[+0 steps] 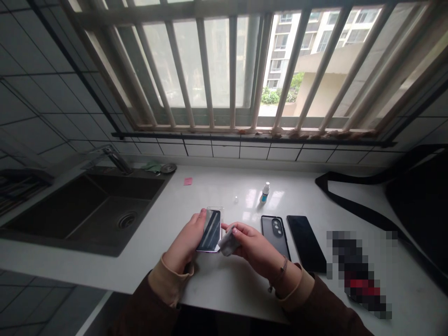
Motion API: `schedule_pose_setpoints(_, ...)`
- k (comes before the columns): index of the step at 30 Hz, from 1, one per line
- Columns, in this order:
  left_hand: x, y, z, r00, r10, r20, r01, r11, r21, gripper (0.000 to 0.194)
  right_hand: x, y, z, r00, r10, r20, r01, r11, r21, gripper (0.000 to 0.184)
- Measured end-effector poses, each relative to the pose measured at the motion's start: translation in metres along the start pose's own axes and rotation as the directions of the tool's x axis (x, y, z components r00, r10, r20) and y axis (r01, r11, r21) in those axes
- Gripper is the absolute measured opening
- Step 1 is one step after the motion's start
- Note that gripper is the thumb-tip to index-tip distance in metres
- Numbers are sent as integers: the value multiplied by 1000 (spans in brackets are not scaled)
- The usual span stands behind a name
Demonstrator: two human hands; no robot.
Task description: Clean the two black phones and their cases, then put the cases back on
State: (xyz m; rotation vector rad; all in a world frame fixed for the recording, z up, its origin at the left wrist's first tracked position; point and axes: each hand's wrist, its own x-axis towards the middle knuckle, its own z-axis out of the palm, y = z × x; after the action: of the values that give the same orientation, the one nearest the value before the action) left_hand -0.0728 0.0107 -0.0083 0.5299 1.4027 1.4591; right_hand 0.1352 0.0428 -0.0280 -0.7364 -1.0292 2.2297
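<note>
A smartphone (pixel 211 232) lies tilted at the counter's middle, its glossy screen reflecting the window bars. My left hand (pixel 185 241) grips its left edge, thumb along the side near the top. Behind the phone's top end shows the edge of a clear case (pixel 219 208); whether the two touch I cannot tell. Pinched in my right hand (pixel 254 247) is a small grey cloth (pixel 229 242), at the phone's lower right corner. Past both hands stands a small white bottle (pixel 265 193) with a blue label.
Right of my hands lie a dark phone case (pixel 276 235) and a black phone (pixel 306 242), then a pixelated object (pixel 359 270). A black strap (pixel 345 196) curves at the far right. A sink (pixel 105 210) is set in at left; a pink note (pixel 188 181) lies near it.
</note>
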Motion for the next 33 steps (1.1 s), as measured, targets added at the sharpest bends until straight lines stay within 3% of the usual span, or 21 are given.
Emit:
schedule_pose_setpoints(3,4,-2,0,996,88,14,-89,973,212,18,2,3,-2,999,-18,-27,18,1000,-9,47)
schedule_pose_setpoints(6,4,-6,5,996,81,25,-84,984,159,22,2,2,-1,998,-49,-36,48,998,-34,48)
schedule_pose_setpoints(9,-2,-7,15,996,84,29,-84,996,-1,30,0,-3,1,993,-116,-9,115,990,-79,45)
schedule_pose_setpoints(10,-5,-6,18,997,61,55,-56,995,-88,33,-1,-4,2,990,-141,2,141,985,-96,45)
schedule_pose_setpoints(12,-10,-2,23,977,-66,204,119,958,-260,43,-2,-7,2,984,-179,17,180,976,-122,44)
schedule_pose_setpoints(14,-13,2,26,914,-173,367,308,886,-348,54,-1,-9,-2,980,-201,5,199,968,-150,44)
schedule_pose_setpoints(16,-16,3,28,877,-224,425,402,828,-392,59,0,-12,-8,964,-252,-83,229,949,-217,47)
schedule_pose_setpoints(18,-19,0,30,876,-264,404,436,793,-426,58,-1,-15,-16,898,-376,-230,284,892,-350,48)
schedule_pose_setpoints(21,-26,-11,35,852,-337,400,495,767,-408,56,-4,-21,-24,706,-622,-337,318,705,-635,43)
schedule_pose_setpoints(23,-32,-19,41,811,-375,450,547,759,-353,55,-6,-21,-25,638,-724,-262,301,547,-781,39)
schedule_pose_setpoints(26,-38,-29,52,750,-364,553,602,723,-340,47,-4,-14,-22,680,-732,-43,328,356,-875,40)
schedule_pose_setpoints(29,-39,-34,62,775,-294,560,568,711,-413,42,2,-6,-19,738,-654,165,396,223,-891,42)
schedule_pose_setpoints(33,-31,-30,63,800,-306,516,560,690,-459,41,1,-6,-17,767,-538,349,484,129,-865,50)
